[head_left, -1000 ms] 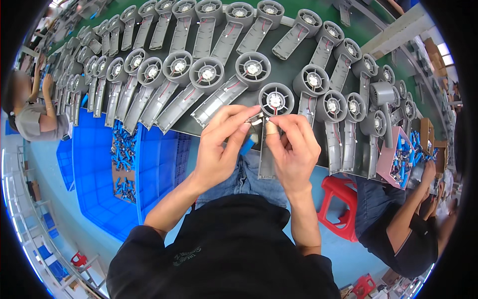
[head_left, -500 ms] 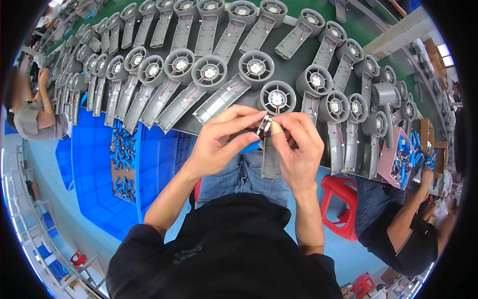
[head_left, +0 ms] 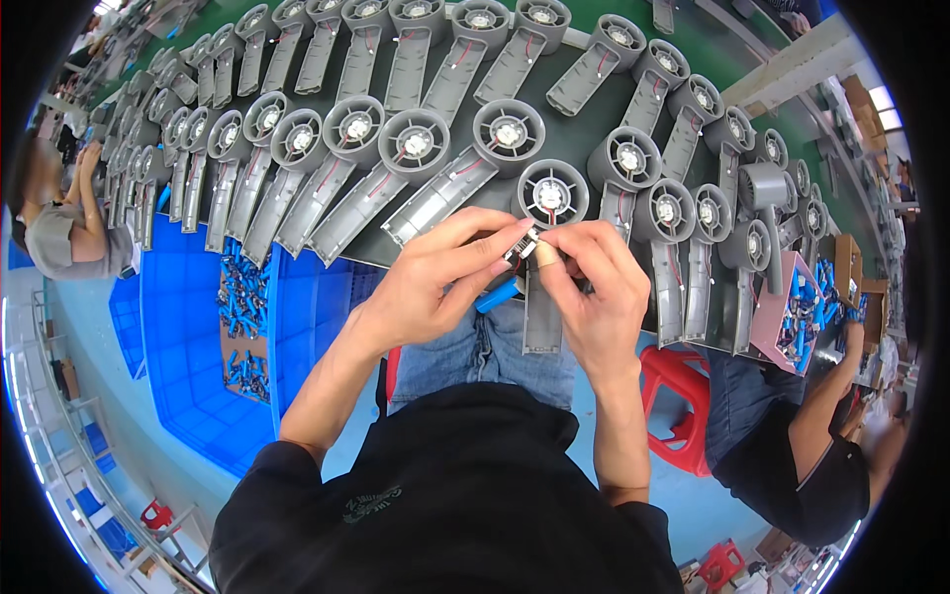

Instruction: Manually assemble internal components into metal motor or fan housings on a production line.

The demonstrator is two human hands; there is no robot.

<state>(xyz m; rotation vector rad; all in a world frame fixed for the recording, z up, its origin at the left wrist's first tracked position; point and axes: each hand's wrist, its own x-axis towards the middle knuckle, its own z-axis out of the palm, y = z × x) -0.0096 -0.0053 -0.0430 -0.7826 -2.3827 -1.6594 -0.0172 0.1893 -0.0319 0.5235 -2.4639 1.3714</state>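
In front of my chest, the thumb and index finger of my left hand pinch a small circuit board with pale parts on it. From the right, the fingertips of my right hand close on the board's white end; whether a plug or wire is also between them is hidden. A blue cylindrical battery hangs below my left fingers. Just beyond my hands lies a grey fan housing, its round head up against my fingertips. Its open handle runs toward me under my right hand, past the table's edge.
Rows of similar grey fan housings cover the dark table. At left stand blue crates beside many blue batteries. A pink bin of batteries is at right, near a co-worker's arm and a red stool.
The circuit board has turned slightly between my fingers. The blue battery has dropped a little lower and shows more. My right hand has shifted slightly; the fan housings stay put.
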